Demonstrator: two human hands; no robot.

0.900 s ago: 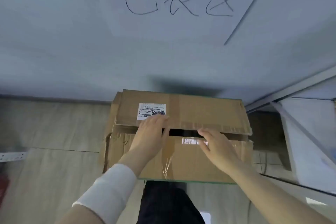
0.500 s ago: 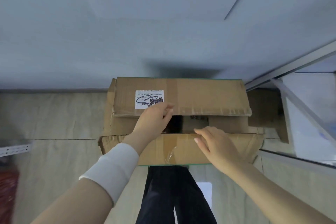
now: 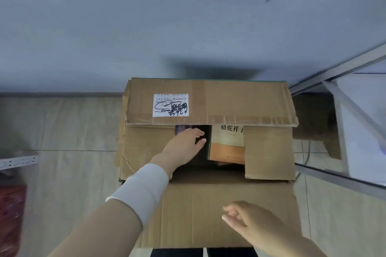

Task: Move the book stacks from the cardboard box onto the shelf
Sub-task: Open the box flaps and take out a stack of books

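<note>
A brown cardboard box (image 3: 269,152) sits on the floor against the wall, its near flap (image 3: 198,215) folded out toward me and its far flap still lying over the back. Through the gap I see a book (image 3: 226,144) with a cream and orange cover and, left of it, a dark book mostly hidden. My left hand (image 3: 183,148) reaches into the opening with fingers apart, over the dark book. My right hand (image 3: 254,223) rests on the opened near flap, fingers spread, holding nothing. The white shelf (image 3: 359,131) stands at the right.
The box carries a white label (image 3: 170,104) with black scribble on its far flap. A metal shelf frame (image 3: 334,69) runs along the right. A perforated metal rail (image 3: 18,161) and a red blurred object (image 3: 10,215) lie at the left on the floor.
The near flap has been pulled down and out toward me, exposing the books. My left hand has moved into the opening; my right hand has followed the flap downward.
</note>
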